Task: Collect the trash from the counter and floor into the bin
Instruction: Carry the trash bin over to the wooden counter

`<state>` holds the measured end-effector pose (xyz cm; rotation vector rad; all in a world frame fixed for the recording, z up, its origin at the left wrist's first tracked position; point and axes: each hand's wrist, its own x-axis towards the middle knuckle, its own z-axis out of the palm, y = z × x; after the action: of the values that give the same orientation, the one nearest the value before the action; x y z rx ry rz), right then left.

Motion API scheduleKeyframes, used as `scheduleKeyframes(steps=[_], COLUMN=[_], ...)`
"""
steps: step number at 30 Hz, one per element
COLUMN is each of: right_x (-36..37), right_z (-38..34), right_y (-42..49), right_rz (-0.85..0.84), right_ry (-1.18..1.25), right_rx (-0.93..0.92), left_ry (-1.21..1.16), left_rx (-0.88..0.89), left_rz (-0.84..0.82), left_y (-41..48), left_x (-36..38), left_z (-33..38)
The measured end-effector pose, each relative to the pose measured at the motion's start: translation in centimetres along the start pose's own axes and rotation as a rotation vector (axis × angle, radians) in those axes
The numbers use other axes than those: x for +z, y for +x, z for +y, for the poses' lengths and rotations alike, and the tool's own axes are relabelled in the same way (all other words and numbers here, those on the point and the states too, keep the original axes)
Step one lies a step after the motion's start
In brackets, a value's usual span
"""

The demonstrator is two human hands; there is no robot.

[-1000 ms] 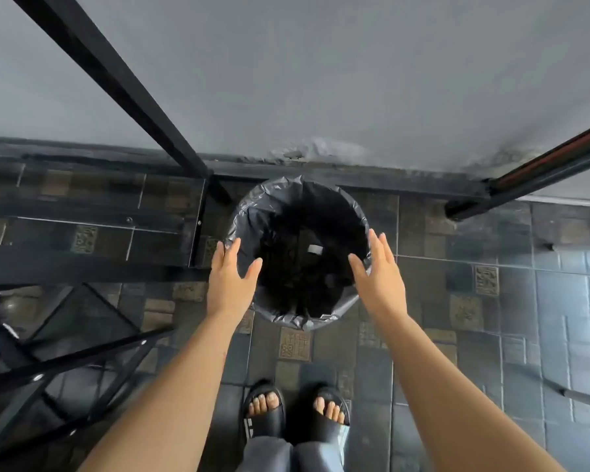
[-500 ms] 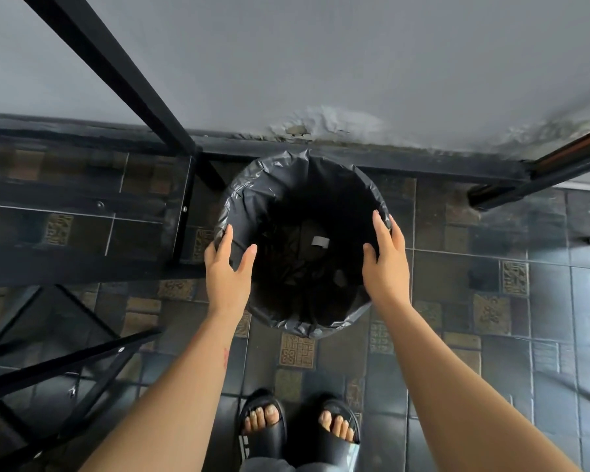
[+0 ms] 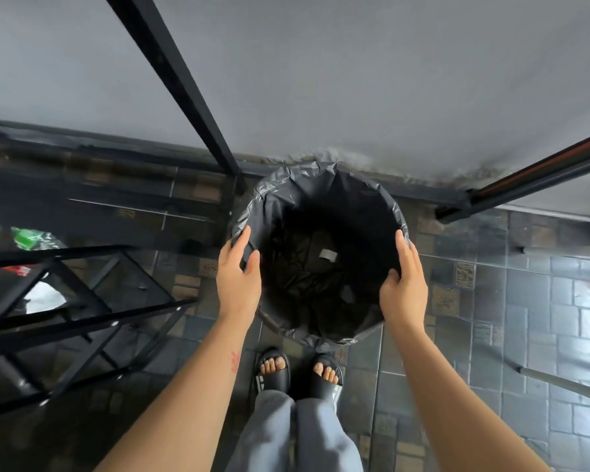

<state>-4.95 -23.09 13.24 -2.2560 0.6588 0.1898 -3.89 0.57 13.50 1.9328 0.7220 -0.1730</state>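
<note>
A round bin (image 3: pixel 324 185) lined with a black plastic bag stands on the tiled floor against the grey wall, right in front of my feet. My left hand (image 3: pixel 239 281) grips its left rim, fingers outside and thumb inside. On the opposite rim my right hand (image 3: pixel 404 287) holds the same way. A small pale scrap (image 3: pixel 327 255) lies at the bottom of the bag. Crumpled green plastic (image 3: pixel 31 238) and a red wrapper (image 3: pixel 17 269) lie at the far left, behind a black frame.
A black metal frame with glass (image 3: pixel 82 321) fills the lower left. A black post (image 3: pixel 184 90) slants up from beside the bin, and a dark bar (image 3: pixel 525 178) crosses the right. A grey rod (image 3: pixel 559 383) lies on the floor at right. My sandalled feet (image 3: pixel 297 373) stand below the bin.
Both hands moved forward from beside the bin and closed onto its rim, thumbs going inside. The view came closer, and the green and red trash at left came into sight.
</note>
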Motion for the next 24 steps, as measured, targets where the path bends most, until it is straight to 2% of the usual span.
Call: scheduleKeyframes(steps=[12,24], right_x=[-13.0,-16.2], right_z=[-13.0,-19.9], right_y=[-14.0,-25.5], right_rz=[-0.055,-0.288], right_ry=[0.034,0.044], right_rx=[-0.094,-0.279], left_ry=[-0.061,-0.231], left_rx=[0.006,-0.071], left_rz=[0.128,0.42], left_y=[-14.8,-27.6], left_x=[-15.2,-26.4], left_z=[10.8,9.6])
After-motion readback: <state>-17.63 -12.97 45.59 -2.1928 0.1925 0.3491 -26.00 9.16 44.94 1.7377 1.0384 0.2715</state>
